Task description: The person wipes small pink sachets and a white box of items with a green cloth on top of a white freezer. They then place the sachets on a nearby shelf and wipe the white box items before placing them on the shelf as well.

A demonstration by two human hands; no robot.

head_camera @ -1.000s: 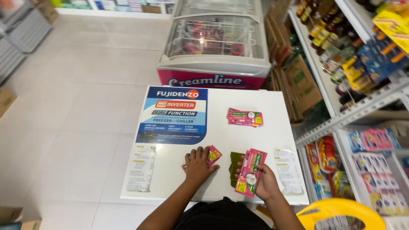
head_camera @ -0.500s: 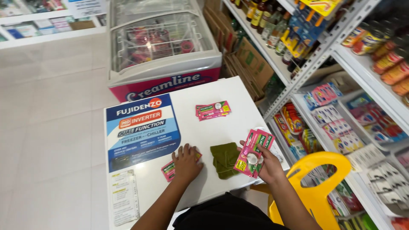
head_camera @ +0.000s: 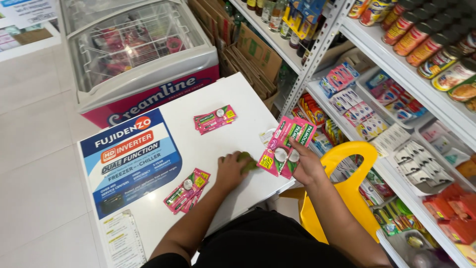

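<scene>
Green cloth [head_camera: 246, 162] bunched on the white bench [head_camera: 238, 94], clenched under the left hand [head_camera: 231, 171]. Just right of the cloth, touching it, a fan of pink-and-green sachet strips [head_camera: 285, 145] gripped upright by the right hand [head_camera: 306, 166], long axis running away from the body. Left of the cloth, more strips [head_camera: 187, 190]; beyond it, another bundle [head_camera: 214, 119].

Pink-green sachets [head_camera: 285, 146], blue label [head_camera: 130, 161] on freezer lid.
</scene>
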